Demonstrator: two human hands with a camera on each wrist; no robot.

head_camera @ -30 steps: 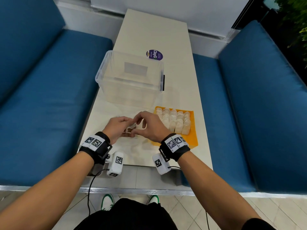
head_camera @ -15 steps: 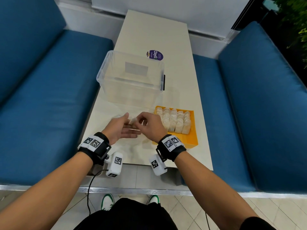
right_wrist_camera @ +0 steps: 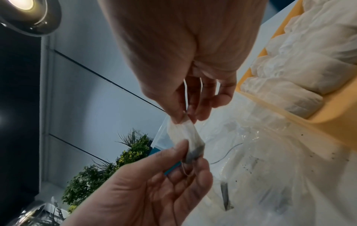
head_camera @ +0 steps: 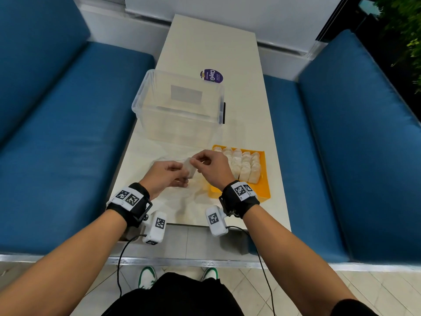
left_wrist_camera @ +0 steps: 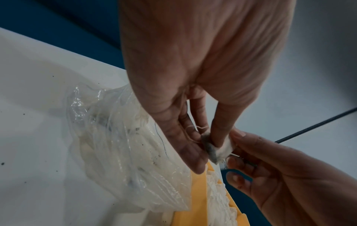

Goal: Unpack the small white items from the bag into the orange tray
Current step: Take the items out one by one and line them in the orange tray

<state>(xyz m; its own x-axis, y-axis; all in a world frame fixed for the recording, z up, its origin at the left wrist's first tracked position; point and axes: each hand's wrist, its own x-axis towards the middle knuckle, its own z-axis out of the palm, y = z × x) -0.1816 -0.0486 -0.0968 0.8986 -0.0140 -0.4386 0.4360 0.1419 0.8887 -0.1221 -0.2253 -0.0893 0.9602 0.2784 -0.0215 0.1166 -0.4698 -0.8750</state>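
Note:
A small white sachet (head_camera: 190, 170) with a thread hangs between my two hands, just left of the orange tray (head_camera: 264, 190). My left hand (head_camera: 182, 172) pinches its lower end (left_wrist_camera: 216, 150) between thumb and fingers. My right hand (head_camera: 196, 161) pinches its top corner (right_wrist_camera: 184, 122). Several white sachets (head_camera: 245, 165) stand in rows in the tray's far part. The crumpled clear plastic bag (left_wrist_camera: 119, 145) lies on the table under my hands, against the tray's left wall (right_wrist_camera: 289, 117), with more white items inside.
An empty clear plastic box (head_camera: 180, 110) stands beyond the hands on the white table (head_camera: 246, 124). A round purple label (head_camera: 211, 76) lies behind it. Blue sofa cushions flank the table on the left (head_camera: 57, 133) and on the right (head_camera: 353, 137).
The hands have risen slightly from the bag, and the white sachet now shows upright between them. The left fingers, spread half a second ago, have closed on it.

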